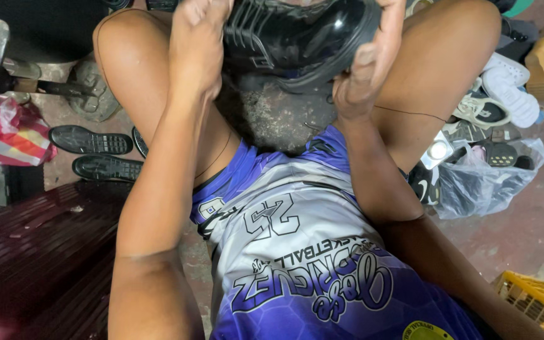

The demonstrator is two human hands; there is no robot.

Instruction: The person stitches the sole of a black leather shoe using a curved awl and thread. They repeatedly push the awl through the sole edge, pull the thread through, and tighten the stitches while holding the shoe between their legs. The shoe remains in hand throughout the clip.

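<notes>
A glossy black shoe is held up between my knees at the top of the head view. My left hand grips its left side, fingers wrapped over the upper. My right hand clasps the right side along the sole edge. A thin dark thread runs from my right hand across my right thigh. I am seated, wearing purple and white shorts.
Two black soles lie on the floor at left beside a dark red bench. A pile of white sneakers and a clear plastic bag sit at right. A yellow crate stands at bottom right.
</notes>
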